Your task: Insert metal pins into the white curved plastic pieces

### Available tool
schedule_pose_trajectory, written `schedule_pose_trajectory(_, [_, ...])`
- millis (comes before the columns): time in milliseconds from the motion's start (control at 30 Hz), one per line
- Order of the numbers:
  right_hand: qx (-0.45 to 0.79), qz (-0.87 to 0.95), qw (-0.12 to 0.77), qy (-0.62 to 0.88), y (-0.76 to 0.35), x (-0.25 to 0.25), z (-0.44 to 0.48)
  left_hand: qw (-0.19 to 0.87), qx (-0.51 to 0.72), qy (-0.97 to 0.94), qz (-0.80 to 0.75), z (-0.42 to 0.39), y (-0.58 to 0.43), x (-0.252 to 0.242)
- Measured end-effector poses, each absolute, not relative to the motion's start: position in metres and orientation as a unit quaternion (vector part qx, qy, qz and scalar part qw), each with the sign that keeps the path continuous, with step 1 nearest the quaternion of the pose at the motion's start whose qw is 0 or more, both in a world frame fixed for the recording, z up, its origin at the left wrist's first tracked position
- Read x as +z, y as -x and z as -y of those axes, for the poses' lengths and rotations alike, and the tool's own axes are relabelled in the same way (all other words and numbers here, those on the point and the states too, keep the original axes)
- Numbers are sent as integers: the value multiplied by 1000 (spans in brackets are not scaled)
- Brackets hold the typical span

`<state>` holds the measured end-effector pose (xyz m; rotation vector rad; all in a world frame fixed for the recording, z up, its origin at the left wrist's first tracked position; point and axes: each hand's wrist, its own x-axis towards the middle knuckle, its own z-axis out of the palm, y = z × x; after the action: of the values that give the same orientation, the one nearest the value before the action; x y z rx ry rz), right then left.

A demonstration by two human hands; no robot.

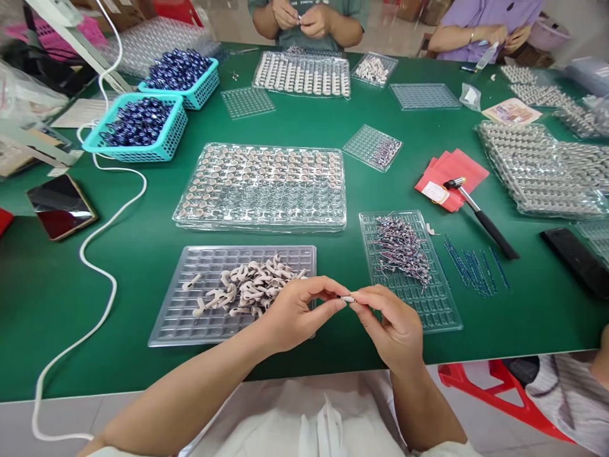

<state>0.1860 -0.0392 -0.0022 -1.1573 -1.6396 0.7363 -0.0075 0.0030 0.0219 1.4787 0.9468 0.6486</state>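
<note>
My left hand (301, 312) and my right hand (394, 322) meet over the table's near edge, fingertips pinching one small whitish earphone shell (349, 298) between them. Most of the shell is hidden by the fingers. Left of them, a pile of white earphone shells (257, 282) lies on a clear compartment tray (176, 317), partly behind my left hand. By my right hand, a bundle of thin wired parts (402, 251) rests on another clear tray (428, 314). Farther back, a stacked clear blister tray (285, 197) holds rows of round-ended earphone parts.
Two turquoise baskets (170, 136) of dark blue shiny parts stand at the back left, near a phone (61, 206) and a white cable (111, 289). A hammer (485, 219) lies on red envelopes (451, 171). Blue strips (476, 273) lie at right. Co-workers' hands (304, 18) work opposite.
</note>
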Motion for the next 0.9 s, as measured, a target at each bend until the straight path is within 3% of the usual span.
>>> schedule_pose_trajectory(233, [271,666,408,562,-193,0,45,479,214,-730,-438,-19,33,44])
schedule_pose_trajectory(467, [236,638,418,602,-212,14,58,313,2,-820,-480,-37,86,76])
schedule_pose_trajectory(733, [161,653,464,576,-214,-14,37,178,100,-816,-541,-154,12,54])
schedule_pose_trajectory(900, [157,646,475,576,-207,-17,38,173,99,-807,-556,-203,-34,47])
